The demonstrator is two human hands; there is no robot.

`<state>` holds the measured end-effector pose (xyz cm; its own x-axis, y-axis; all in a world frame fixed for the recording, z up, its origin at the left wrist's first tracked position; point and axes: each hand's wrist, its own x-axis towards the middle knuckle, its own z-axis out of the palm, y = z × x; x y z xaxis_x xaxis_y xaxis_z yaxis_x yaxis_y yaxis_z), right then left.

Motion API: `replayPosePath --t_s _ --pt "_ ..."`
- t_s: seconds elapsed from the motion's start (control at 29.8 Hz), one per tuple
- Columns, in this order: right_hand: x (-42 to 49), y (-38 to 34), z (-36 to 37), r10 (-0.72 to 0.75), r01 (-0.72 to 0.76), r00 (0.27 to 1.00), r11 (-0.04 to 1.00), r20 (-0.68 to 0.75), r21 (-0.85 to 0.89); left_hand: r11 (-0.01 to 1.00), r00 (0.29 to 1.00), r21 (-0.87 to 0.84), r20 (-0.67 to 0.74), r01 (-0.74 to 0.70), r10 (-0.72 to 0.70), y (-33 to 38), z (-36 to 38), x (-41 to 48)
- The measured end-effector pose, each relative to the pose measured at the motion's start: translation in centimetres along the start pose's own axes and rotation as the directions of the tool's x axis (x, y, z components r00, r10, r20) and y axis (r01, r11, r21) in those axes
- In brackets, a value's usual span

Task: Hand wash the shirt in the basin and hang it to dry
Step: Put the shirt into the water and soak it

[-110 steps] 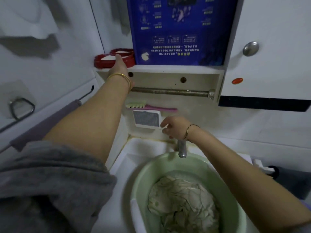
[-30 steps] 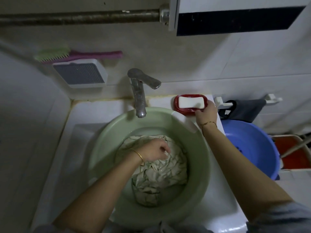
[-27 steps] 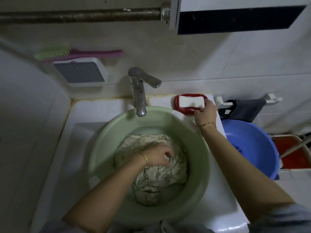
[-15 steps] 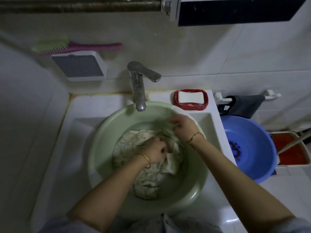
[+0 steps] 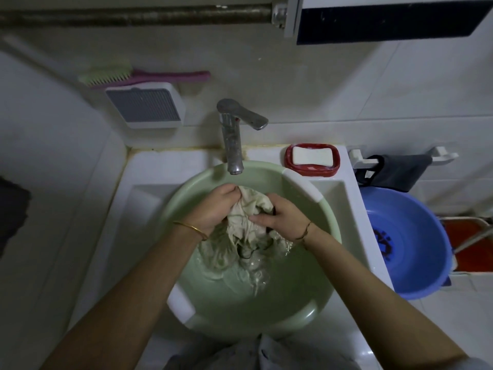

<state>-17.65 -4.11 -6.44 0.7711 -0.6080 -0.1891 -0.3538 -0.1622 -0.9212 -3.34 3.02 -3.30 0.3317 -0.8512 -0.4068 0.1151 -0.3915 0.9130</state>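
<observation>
Although the shirt [image 5: 248, 228] is soaked through and sits in the green basin [image 5: 186, 198], I judge the job only partly done. The wetting is finished and the scrubbing is in hand, while rinsing, wringing and hanging up are all left. I cannot tell whether any soap is on the cloth. Going from the left, a brush [image 5: 144, 77] lies on a white wall box [image 5: 145, 106] at ten o'clock from the basin, untouched. My left hand [image 5: 216, 209] is curled tight round a bunch of the shirt, knuckles up, holding that fold above the water. At twelve o'clock the tap [image 5: 232, 140] hangs over the rim, and I see nothing running from it. The shirt rises in a crumpled peak between my two hands, with its lower part trailing down into the water toward six o'clock. My right hand [image 5: 280, 216] grips the other side of the bunch, fingers wrapped over the cloth and thumb pressed in, close against the left, so the two can rub the fabric on itself. At one o'clock the soap [image 5: 312, 155] rests in its red dish [image 5: 312, 170] on the sink edge, near but apart from my hands. At three o'clock a blue basin [image 5: 416, 263] stands beside the sink, which I take as likely for rinsing.
</observation>
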Motion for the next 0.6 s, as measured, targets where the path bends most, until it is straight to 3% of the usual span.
replayPosePath --t_s 0.07,0.2,0.34,0.44,0.5,0.6 --pt "-0.1 -0.6 -0.3 0.006 -0.004 1.000 0.999 -0.026 0.054 0.999 1.000 -0.041 -0.026 0.006 -0.007 0.2 0.1 -0.6" --pt "-0.9 -2.0 -1.0 0.126 -0.108 0.990 0.963 -0.058 0.247 0.994 0.991 0.109 -0.129 -0.026 0.040 0.5 -0.1 -1.2" --pt "-1.5 -4.9 -1.7 0.170 -0.174 0.984 0.885 0.047 0.432 0.989 0.990 0.097 0.093 -0.113 0.104 2.1 0.5 -3.0" --pt "-2.2 -7.4 -2.6 0.111 -0.207 0.974 0.779 0.195 0.592 0.987 0.980 0.000 0.119 -0.161 0.160 3.0 0.7 -3.8" --pt "-2.9 -8.5 -3.2 0.080 -0.215 0.967 0.763 0.241 0.610 0.981 0.979 -0.081 0.090 -0.178 0.185 3.9 0.7 -4.4" --pt "-3.0 -8.8 -4.2 0.100 -0.204 0.971 0.824 0.219 0.528 0.965 0.973 -0.141 0.044 -0.220 0.228 5.1 0.6 -5.2"
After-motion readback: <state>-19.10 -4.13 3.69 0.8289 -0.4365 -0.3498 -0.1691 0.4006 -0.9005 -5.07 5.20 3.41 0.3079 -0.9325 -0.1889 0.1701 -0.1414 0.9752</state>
